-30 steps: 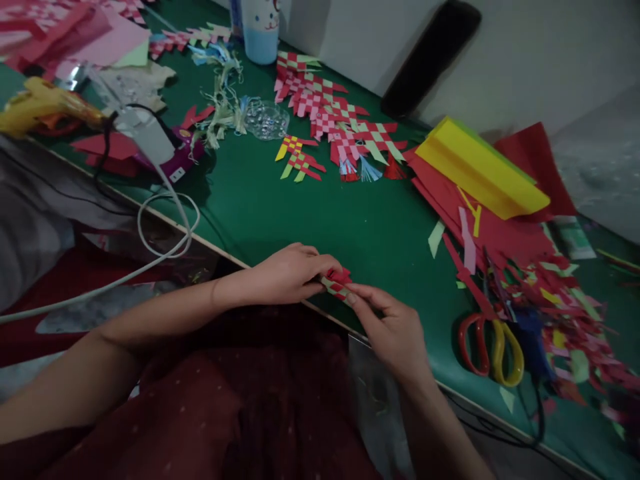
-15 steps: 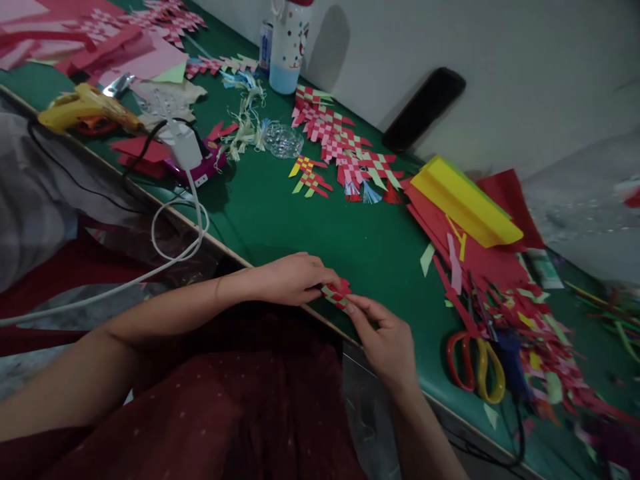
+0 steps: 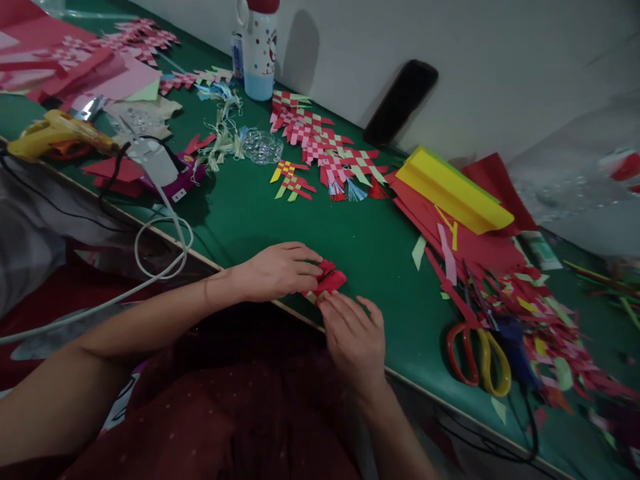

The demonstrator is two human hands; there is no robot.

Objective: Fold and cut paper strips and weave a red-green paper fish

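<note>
Between my hands, at the table's near edge, is a small piece of woven paper strips point(image 3: 333, 283), red with some pale green. My left hand point(image 3: 280, 272) lies over its left end, with its fingers closed on the paper and the thumb hidden. From the right, my right hand point(image 3: 356, 337) grips the near side with its fingertips, and they cover part of the piece. Loose red flaps show between the two hands. Ahead on the table lie two small woven paper fish point(image 3: 293, 181) and a row of larger red, pink and green woven fish point(image 3: 320, 137) with tassels.
Scissors point(image 3: 480, 357) and many paper scraps point(image 3: 555, 333) lie at the right, near yellow sheets point(image 3: 453, 190). A phone point(image 3: 403, 100) leans on the wall beyond a bottle point(image 3: 260, 57). At the left are a yellow glue gun point(image 3: 55, 133), a white cable point(image 3: 185, 233) and tassels point(image 3: 225, 137).
My hands have moved closer together over the woven paper, and its red flaps are now spread upward. My right hand has turned from a thumb-side pinch to fingers on top. The view has shifted slightly.
</note>
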